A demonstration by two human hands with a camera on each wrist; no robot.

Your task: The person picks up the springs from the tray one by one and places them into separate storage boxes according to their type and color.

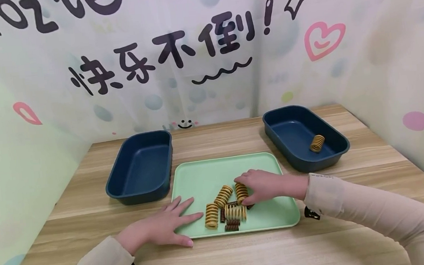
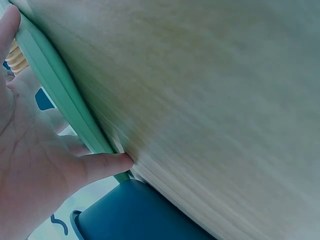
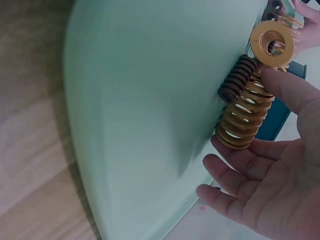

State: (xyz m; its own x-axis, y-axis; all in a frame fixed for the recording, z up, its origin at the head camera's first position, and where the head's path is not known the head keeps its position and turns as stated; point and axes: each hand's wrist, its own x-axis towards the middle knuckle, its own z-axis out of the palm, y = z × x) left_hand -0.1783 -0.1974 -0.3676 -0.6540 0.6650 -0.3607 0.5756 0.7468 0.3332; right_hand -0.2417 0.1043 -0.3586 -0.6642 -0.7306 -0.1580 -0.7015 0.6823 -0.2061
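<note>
My right hand (image 1: 263,185) reaches over the light green tray (image 1: 200,173) and holds a yellow coil spring (image 3: 243,120) lengthwise, thumb at one end and a fingertip at the other. Right beside it lie a small dark brown spring (image 3: 238,78) and another yellow spring (image 1: 236,213). Two more yellow springs, an upright-lying one (image 1: 211,216) and a slanted one (image 1: 224,196), are left of these, among several small brown springs (image 1: 232,225). At the tray's left front corner my left hand (image 1: 163,224) rests with fingers spread, holding nothing.
A dark blue bin (image 1: 139,166) stands at the back left. Another blue bin (image 1: 284,132), at the back right, contains one yellow spring (image 1: 317,143). The tray lies on a wood-grain table (image 1: 260,256); a printed curtain (image 1: 216,94) hangs behind.
</note>
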